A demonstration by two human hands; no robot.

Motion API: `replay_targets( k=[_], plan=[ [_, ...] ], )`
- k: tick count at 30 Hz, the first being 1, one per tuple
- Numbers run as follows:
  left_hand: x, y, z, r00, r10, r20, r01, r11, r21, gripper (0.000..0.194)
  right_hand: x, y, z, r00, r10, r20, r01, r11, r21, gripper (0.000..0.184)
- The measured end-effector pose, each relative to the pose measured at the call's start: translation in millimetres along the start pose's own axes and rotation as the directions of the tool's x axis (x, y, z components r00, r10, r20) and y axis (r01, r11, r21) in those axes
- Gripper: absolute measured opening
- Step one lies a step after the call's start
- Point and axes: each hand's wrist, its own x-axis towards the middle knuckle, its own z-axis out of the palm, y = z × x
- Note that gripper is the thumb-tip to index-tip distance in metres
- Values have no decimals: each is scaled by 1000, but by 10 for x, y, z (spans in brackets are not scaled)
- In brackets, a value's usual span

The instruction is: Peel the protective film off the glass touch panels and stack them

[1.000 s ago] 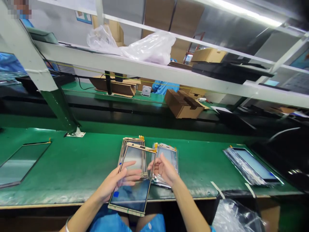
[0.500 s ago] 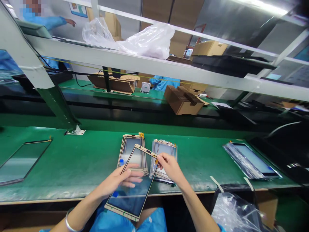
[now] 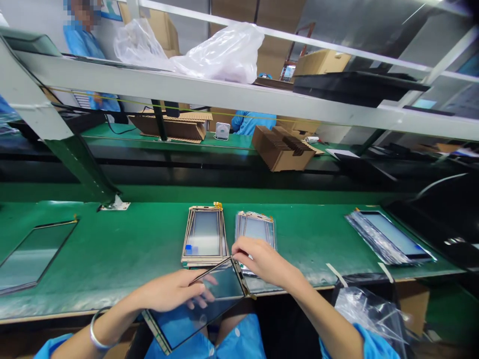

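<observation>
A see-through touch panel [image 3: 194, 314] with a dark border hangs tilted over the bench's front edge, above my lap. My left hand [image 3: 183, 291] holds it by its long upper edge, and some of the fingers show through the glass. At the upper corner, my right hand [image 3: 249, 254] pinches the panel between thumb and fingers. Just beyond, a stack of similar panels [image 3: 205, 232] with a blue tab and a gold flex tail lies on the green bench. Beside it is a second stack [image 3: 258, 227], partly hidden by my right hand.
Large dark-edged panels [image 3: 33, 254] lie at the left of the bench [image 3: 123, 249]. At the right lies a film-wrapped stack of panels [image 3: 389, 234]. A clear plastic bag [image 3: 368, 314] hangs at the front edge. Beyond a rail stand cardboard dividers [image 3: 282, 149]; people in blue work behind.
The held panel has turned and tipped flatter, its top end swinging right and down. My right hand has shifted slightly left along its corner. A person behind has lowered an outstretched arm.
</observation>
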Motion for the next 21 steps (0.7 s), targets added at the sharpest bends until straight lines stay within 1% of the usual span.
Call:
replay_targets(
  k=[3,5,8,10,11,12,13,14,15,16,17,18,19,20,21],
  plan=[
    [-1,13,-7,999,-3,33,2,1000,15,42,-26,-18,-18,998,-39,47,43,995,-94,16],
    [16,-2,-21,998,-7,64,8,1000,-5,42,-51,-24,-13,997,-67,48,74,986,-150,15],
    [63,-44,-67,991,-1,136,12,996,-84,45,-112,-47,5,989,-145,-3,139,957,-256,18],
    [95,-72,-123,983,12,182,17,987,-160,46,-192,-81,2,981,-180,-71,157,954,-257,19],
    [109,-86,-160,981,19,195,20,980,-198,45,-251,-103,-9,979,-171,-114,147,969,-198,18],
    [120,-99,-201,979,25,202,23,973,-231,44,-324,-128,-29,980,-134,-148,122,989,-85,17],
    [131,-113,-245,978,31,208,25,965,-262,42,-411,-154,-57,983,-73,-167,87,993,78,15],
    [141,-128,-291,976,37,215,28,956,-293,41,-510,-178,-94,986,1,-165,44,963,267,14],
    [150,-144,-335,974,45,220,30,946,-322,40,-616,-197,-138,986,67,-151,7,896,443,13],
    [160,-160,-376,973,50,226,33,936,-350,41,-724,-210,-186,983,115,-143,-12,817,577,13],
    [169,-173,-409,972,54,229,37,927,-374,41,-828,-213,-236,975,149,-167,-1,748,663,13],
    [179,-182,-431,972,54,227,40,920,-389,42,-918,-207,-284,954,182,-237,40,708,705,13],
    [189,-185,-441,974,51,218,39,919,-392,43,-986,-190,-324,911,225,-345,92,706,702,12],
    [197,-179,-436,977,45,207,39,923,-383,43,-1027,-163,-351,845,274,-460,122,739,663,11],
    [205,-165,-416,980,36,198,39,931,-363,44,-1037,-128,-360,764,316,-562,114,791,601,9]
  ],
)
